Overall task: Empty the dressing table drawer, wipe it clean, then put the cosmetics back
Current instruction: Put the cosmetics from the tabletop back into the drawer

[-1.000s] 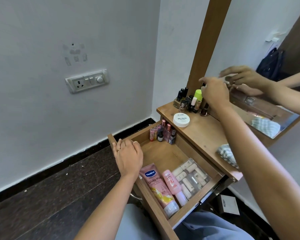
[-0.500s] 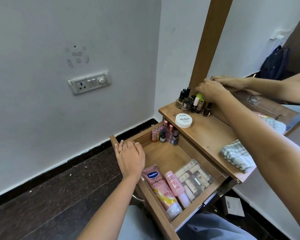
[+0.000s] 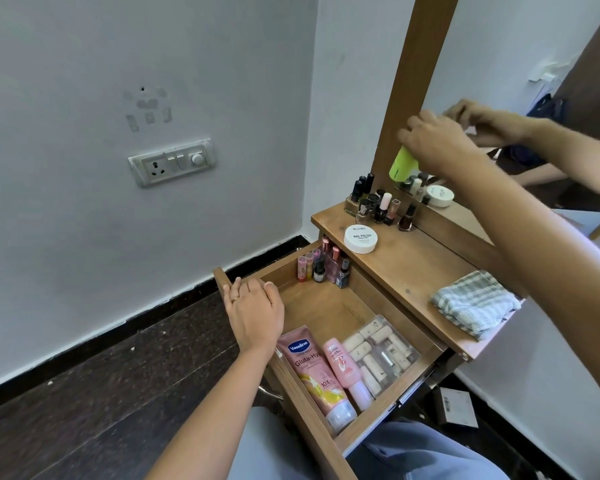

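The wooden drawer (image 3: 329, 308) stands pulled out below the dressing table top (image 3: 416, 261). Inside it lie a pink Vaseline tube (image 3: 314, 370), a smaller pink bottle (image 3: 343, 368), a clear box of small tubes (image 3: 378, 351), and several little bottles (image 3: 323, 266) upright in the far corner. My left hand (image 3: 253, 311) rests flat on the drawer's left rim. My right hand (image 3: 437, 143) holds a lime-green bottle (image 3: 402, 166) in the air above a cluster of nail polish bottles (image 3: 378, 204). A white nail polish remover tub (image 3: 360, 238) sits near the table's front edge.
A green-and-white checked cloth (image 3: 473, 304) lies folded on the right end of the table top. The mirror (image 3: 520, 98) with its wooden frame rises behind the bottles. A wall socket panel (image 3: 172, 162) is on the left wall. A small box (image 3: 456, 407) lies on the dark floor.
My right hand has lifted the lime-green bottle up off the table top, out of the cluster of bottles. My left hand has stayed on the drawer rim.
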`<state>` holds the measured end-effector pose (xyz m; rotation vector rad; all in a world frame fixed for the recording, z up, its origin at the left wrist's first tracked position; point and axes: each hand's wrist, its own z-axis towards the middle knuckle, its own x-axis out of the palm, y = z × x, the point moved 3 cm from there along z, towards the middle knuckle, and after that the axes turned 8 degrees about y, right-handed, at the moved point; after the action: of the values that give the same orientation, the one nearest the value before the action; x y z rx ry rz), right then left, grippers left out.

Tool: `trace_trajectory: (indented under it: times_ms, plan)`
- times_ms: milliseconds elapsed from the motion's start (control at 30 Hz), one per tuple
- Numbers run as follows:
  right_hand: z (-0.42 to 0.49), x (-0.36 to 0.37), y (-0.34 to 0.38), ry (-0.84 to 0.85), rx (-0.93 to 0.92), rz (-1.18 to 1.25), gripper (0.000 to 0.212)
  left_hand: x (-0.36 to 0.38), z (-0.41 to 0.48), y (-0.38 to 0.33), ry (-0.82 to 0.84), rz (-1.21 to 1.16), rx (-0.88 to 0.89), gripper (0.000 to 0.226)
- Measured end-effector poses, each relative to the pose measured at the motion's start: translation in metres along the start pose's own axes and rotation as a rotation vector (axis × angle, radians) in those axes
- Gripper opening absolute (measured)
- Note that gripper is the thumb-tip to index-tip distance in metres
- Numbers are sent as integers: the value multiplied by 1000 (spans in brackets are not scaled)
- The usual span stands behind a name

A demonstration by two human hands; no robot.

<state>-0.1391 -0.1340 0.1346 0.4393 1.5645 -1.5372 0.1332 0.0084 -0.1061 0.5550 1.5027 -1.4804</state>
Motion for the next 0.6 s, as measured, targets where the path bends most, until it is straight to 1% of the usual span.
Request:
trace_trajectory:
  times_ms: [100, 167, 233, 300, 367, 433, 533, 600]
  plan:
    - [-24, -29, -1, -70, 47, 113, 37, -1, 0, -1, 0, -6, 0, 56]
    - [-45, -45, 12, -55, 33, 249, 38, -1, 0, -1, 4, -6, -1, 56]
    - [-69, -53, 38, 56, -40, 383, 39, -1, -1, 0, 10, -4, -3, 56]
    - [-89, -49, 73, 167, -152, 442, 40, -1, -1, 0, 12, -4, -3, 51]
    - [-102, -34, 109, 262, -259, 419, 40, -1, -1, 0, 12, -13, -3, 45]
    - [-107, -10, 141, 350, -304, 326, 39, -1, -1, -1, 9, -22, -7, 45]
    - [-106, 27, 176, 369, -336, 148, 38, -1, -1, -1, 0, -21, -15, 54]
    - [-101, 44, 189, 376, -347, 109, 39, -1, -1, -1, -4, -11, -11, 56]
